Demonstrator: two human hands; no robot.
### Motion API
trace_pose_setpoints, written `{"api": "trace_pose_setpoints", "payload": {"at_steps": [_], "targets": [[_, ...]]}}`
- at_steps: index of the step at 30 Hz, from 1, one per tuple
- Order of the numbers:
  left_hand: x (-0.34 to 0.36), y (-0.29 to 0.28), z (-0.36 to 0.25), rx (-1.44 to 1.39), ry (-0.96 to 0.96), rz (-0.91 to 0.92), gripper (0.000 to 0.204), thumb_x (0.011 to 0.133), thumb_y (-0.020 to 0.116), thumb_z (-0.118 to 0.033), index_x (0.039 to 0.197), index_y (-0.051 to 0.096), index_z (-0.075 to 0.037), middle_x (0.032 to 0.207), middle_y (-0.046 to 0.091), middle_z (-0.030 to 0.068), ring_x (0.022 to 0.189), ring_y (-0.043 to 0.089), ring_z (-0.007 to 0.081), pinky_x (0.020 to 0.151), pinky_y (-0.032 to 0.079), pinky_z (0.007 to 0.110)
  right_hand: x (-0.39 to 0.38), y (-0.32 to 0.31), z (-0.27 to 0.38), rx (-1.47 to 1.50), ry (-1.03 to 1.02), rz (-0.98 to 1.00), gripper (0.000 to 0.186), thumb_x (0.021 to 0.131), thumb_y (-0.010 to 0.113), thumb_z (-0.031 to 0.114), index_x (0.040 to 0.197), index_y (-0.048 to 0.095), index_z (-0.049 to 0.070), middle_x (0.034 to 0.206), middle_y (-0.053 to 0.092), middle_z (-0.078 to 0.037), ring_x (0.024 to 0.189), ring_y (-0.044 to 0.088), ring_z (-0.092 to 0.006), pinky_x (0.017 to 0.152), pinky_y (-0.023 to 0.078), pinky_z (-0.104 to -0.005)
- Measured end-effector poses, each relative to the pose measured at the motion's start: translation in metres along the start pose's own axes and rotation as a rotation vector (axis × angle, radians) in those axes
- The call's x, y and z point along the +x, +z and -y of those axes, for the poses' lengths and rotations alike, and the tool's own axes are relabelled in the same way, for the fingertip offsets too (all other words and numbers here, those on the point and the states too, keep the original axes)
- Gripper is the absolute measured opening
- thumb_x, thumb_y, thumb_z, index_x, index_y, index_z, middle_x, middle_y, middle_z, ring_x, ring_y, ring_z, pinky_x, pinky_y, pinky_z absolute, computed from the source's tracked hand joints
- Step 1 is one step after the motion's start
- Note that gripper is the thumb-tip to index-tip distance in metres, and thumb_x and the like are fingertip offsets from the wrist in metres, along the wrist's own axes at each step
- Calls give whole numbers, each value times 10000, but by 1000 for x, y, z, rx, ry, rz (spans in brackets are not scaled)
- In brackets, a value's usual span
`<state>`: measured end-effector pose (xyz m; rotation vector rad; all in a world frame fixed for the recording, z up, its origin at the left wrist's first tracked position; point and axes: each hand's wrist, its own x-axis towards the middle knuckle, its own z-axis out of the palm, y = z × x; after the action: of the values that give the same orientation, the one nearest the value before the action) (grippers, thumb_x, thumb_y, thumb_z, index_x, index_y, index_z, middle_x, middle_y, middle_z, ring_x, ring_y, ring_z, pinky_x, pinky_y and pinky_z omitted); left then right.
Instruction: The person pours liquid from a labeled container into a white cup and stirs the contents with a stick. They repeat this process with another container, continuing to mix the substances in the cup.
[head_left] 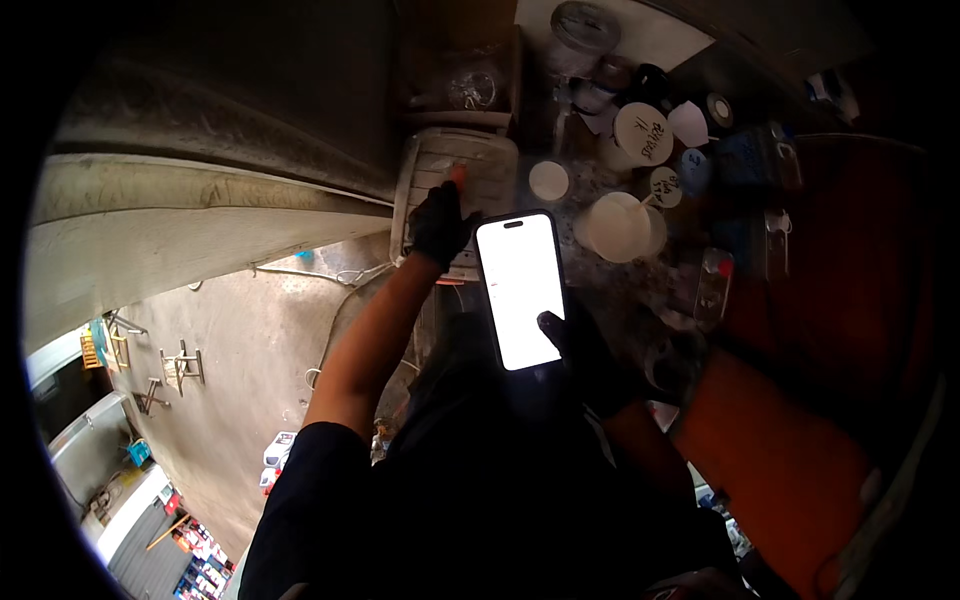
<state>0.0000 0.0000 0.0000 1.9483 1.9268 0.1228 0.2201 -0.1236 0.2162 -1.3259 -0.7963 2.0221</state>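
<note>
My right hand (pixel 582 358), in a black glove, is closed around a smartphone (pixel 521 290). The phone stands nearly upright in the view with its screen glaring white, and the thumb lies over the lower right of the screen. My left hand (pixel 440 227), gloved in black too, reaches over a worn, pale slatted plastic surface (pixel 420 160). A small orange-red object (pixel 458 176) sticks out past its fingers, which look closed on it; its kind is too dark and small to make out.
Right of the phone stand a white tub (pixel 622 228) with a stick in it, a round white lid (pixel 548 181) and several marked lids. Metal cans (pixel 712 285) line the right. An open cardboard box (pixel 470 95) sits behind. Stools (pixel 182 368) and a hose (pixel 330 335) are on the floor at left.
</note>
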Motion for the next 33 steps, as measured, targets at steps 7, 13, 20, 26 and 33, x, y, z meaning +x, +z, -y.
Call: {"api": "trace_pose_setpoints", "payload": {"at_steps": [7, 13, 20, 26, 33], "targets": [[20, 10, 10, -196, -46, -149, 663, 822, 617, -526, 1236, 523, -16, 1182, 573, 202, 1055, 571, 370, 844, 484, 461, -17, -82, -112, -116, -143, 52, 541, 1001, 478, 300, 1440, 339, 17, 1325, 507, -112, 1129, 535, -163, 925, 467, -300], [19, -37, 18, -189, 142, -335, 577, 810, 668, -474, 1157, 558, -27, 1106, 607, 178, 970, 605, 363, 775, 504, 446, 0, -54, -80, -420, 94, 57, 560, 1005, 467, 266, 1479, 266, 45, 1387, 465, -129, 1215, 507, -190, 983, 457, -294], [-43, -192, -52, -294, 167, -517, 428, 761, 744, -339, 1028, 562, -57, 896, 606, 148, 787, 627, 344, 643, 512, 413, 53, -52, -93, -109, 40, 116, 562, 1009, 450, 271, 1476, 246, 33, 1421, 420, -117, 1267, 453, -202, 1026, 413, -317], [-116, -259, -66, -286, 317, -593, 378, 659, 835, -137, 922, 573, -64, 778, 563, 70, 669, 592, 217, 602, 494, 321, 140, -32, -102, 244, -89, 175, 575, 981, 516, 292, 1444, 286, 38, 1350, 457, -104, 1226, 452, -197, 1001, 422, -353], [-219, -227, -10, -126, 27, -411, 373, 631, 817, -145, 858, 534, -57, 703, 535, 89, 609, 546, 290, 546, 444, 377, 271, 5, -156, 35, 127, 70, 480, 896, 582, 98, 1331, 383, 61, 1130, 531, -108, 900, 603, -228, 667, 568, -351]]}}
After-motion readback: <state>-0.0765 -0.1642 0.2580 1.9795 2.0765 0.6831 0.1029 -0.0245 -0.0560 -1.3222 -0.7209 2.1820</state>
